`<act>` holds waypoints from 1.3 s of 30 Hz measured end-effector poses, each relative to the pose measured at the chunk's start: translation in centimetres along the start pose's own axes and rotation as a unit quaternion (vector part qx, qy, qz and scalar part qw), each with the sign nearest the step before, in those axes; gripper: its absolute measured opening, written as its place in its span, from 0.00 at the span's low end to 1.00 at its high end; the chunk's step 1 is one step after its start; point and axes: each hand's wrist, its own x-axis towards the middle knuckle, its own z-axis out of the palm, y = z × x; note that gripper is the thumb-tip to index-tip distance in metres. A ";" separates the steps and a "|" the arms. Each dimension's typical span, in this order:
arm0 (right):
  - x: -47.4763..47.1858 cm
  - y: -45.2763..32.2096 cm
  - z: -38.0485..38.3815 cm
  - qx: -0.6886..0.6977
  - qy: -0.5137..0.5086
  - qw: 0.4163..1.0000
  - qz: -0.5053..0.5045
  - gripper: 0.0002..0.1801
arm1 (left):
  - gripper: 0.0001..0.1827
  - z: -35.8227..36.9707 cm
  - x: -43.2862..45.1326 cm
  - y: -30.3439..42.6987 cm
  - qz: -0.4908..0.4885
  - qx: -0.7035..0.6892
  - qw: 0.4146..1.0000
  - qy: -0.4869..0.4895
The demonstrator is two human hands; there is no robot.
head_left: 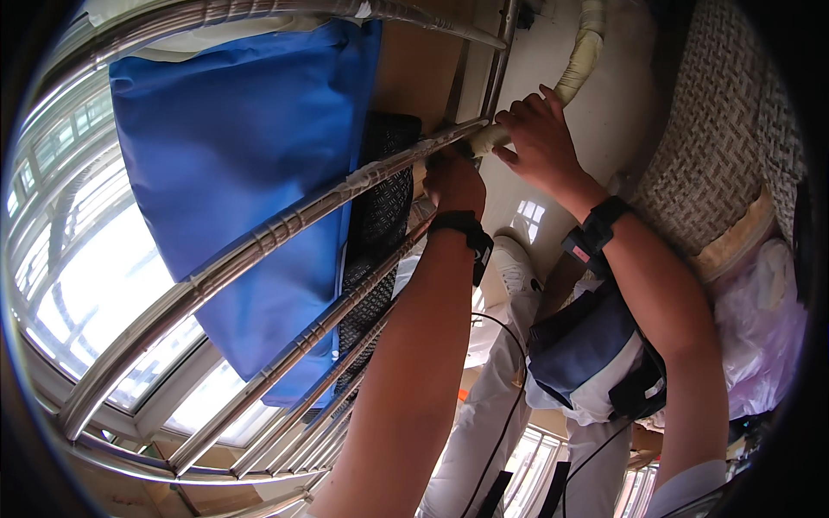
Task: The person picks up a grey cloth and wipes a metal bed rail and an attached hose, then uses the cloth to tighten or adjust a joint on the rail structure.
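Note:
A pipe wrapped in cream tape (pixel 583 55) curves down from the top and runs toward a stainless steel rail frame (pixel 278 226). My right hand (pixel 541 136) is on this pipe, thumb below and fingers bent over it. Close by, my left hand (pixel 456 181) reaches between the bars to the pipe's lower end, where something dark shows. Its fingers are curled and partly hidden behind a bar, so its hold is unclear. Black straps with small devices circle both wrists.
Behind the bars hang a blue sheet-like cover (pixel 246 149) and a black textured material (pixel 382 201). Bright windows (pixel 97 285) lie at left. A woven-fabric surface (pixel 703 129) and a purple plastic bag (pixel 758 337) are at right. A navy-and-white bag (pixel 589 349) hangs before my legs, near thin cables.

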 end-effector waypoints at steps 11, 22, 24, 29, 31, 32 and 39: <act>-0.9 -0.3 0.1 -0.020 -0.031 0.999 -0.001 0.21 | 0.10 0.0 2.5 1.2 0.024 0.239 0.970 -0.019; -1.7 0.5 0.4 -0.053 -0.041 0.998 -0.020 0.20 | 0.16 0.3 0.1 3.2 -0.033 0.287 0.957 -0.018; -1.3 0.9 0.5 -0.053 -0.018 0.998 -0.026 0.20 | 0.16 0.3 -0.1 3.1 -0.002 0.315 0.949 0.005; -1.1 0.6 0.6 -0.006 -0.016 0.999 -0.027 0.19 | 0.18 -0.4 -1.7 2.7 0.029 0.252 0.967 0.028; -0.8 0.2 0.8 -0.009 -0.003 0.999 -0.040 0.19 | 0.18 -0.8 -3.0 2.3 0.041 0.222 0.974 0.033; -0.7 0.5 0.5 -0.002 0.004 0.999 -0.046 0.20 | 0.18 -1.1 -3.7 2.3 0.128 0.179 0.974 0.050; -1.1 1.0 0.4 -0.026 -0.018 0.998 -0.059 0.24 | 0.30 -3.8 -7.4 0.9 0.155 -0.056 0.986 0.003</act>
